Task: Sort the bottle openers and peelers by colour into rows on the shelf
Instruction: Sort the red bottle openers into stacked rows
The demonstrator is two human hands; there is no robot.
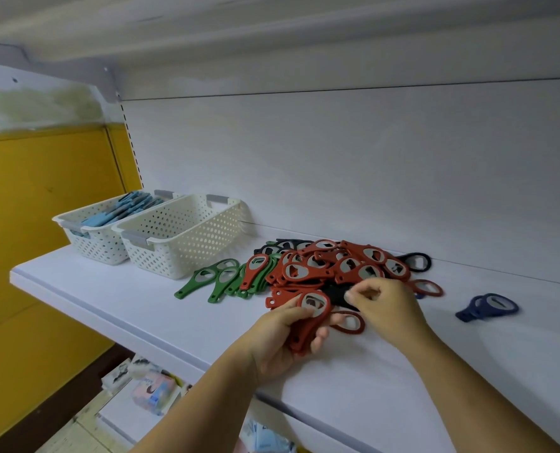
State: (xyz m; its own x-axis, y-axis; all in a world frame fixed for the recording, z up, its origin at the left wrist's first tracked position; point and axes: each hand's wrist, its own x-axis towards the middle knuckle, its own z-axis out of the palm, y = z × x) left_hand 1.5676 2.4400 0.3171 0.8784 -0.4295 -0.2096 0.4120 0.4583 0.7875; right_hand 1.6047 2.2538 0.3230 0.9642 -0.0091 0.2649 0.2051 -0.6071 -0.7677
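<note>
Left hand (285, 335) gripped stack of red openers (314, 307) — flat, steel-ringed heads — just before red pile (331, 266); right hand (383, 305) curled over it, grasp unclear.

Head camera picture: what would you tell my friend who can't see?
A left hand holds a stack of red bottle openers over a white shelf while the right hand reaches into a mixed pile. Green openers and two white baskets sit further left.

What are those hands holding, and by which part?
The left hand grips a stack of red teardrop-shaped bottle openers around their handles. The right hand has curled fingers; whether it pinches anything cannot be told.
</note>
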